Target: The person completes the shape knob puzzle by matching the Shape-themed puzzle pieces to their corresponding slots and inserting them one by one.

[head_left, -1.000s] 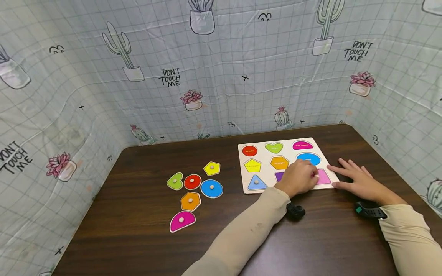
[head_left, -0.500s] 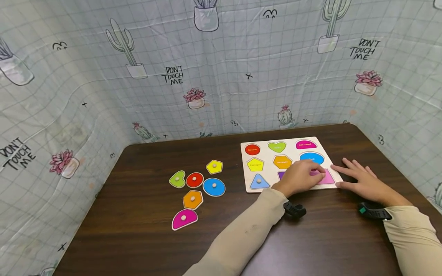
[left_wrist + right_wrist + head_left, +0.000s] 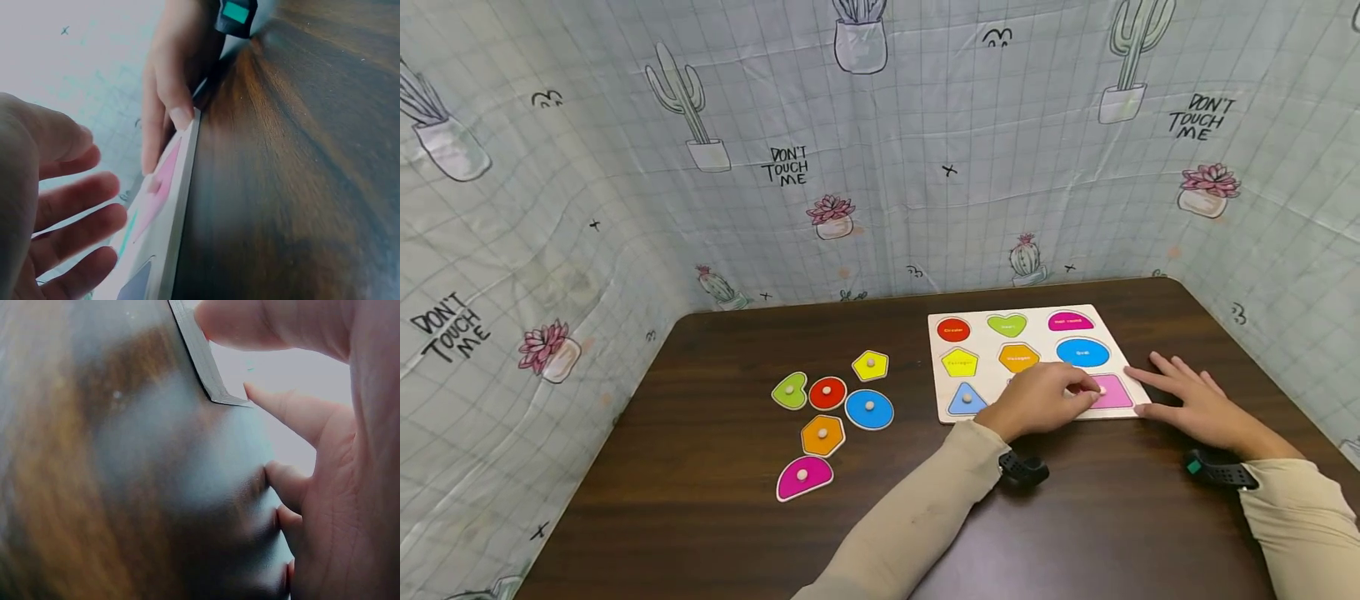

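My left hand [image 3: 1041,402] is over the front of a pale wooden shape-puzzle board [image 3: 979,335], just left of a pink trapezoid piece [image 3: 1118,394] lying in its place there. In the left wrist view its fingers are loosely bent and apart, with the piece's knob [image 3: 154,185] in view beyond them and nothing held. My right hand [image 3: 1202,408] lies spread at the board's right edge, thumb and a fingertip touching the corner area. A blue triangle piece [image 3: 962,407] with a knob sits at the board's front left. The left hand covers the board's front middle.
Loose knobbed pieces lie on the dark wooden table [image 3: 700,500] left of the board: a green heart [image 3: 784,397], red circle [image 3: 822,402], yellow pentagon [image 3: 861,369], blue oval [image 3: 880,417], orange hexagon [image 3: 831,442] and magenta half-round [image 3: 790,485]. A patterned cloth [image 3: 925,217] hangs behind.
My left hand has let go of the trapezoid's knob and drawn slightly back to the left, its fingers loosening. The right hand stays at the board's edge. The head view has shifted slightly.
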Motion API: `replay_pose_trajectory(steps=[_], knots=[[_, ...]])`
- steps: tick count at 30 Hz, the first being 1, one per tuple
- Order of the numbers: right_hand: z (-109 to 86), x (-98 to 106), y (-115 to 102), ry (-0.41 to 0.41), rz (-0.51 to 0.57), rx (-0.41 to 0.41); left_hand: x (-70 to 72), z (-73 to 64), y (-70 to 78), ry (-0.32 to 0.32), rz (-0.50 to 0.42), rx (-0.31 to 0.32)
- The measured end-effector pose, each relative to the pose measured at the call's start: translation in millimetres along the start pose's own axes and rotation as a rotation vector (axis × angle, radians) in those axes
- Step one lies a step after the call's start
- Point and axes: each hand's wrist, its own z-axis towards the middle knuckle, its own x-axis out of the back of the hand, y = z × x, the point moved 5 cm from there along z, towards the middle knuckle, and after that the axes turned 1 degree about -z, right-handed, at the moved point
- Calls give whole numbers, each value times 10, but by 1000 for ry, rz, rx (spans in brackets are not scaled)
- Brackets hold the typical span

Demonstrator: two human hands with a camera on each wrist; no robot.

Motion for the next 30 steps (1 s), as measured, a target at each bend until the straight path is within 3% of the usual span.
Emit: replay_pose_trajectory(steps=[4,9,13,30], knots=[[-17,-44,-1,-3,4,2,16,-97,-27,-18,24,-15],[5,-15,6,-2,-1,0,167,-183,-120,67,84,-40],[12,-6,10,1,4,4,254,-270,-240,113,56,-17],[24,-16,18,-1,-8,-2,502,-638,-563,151,0,30]])
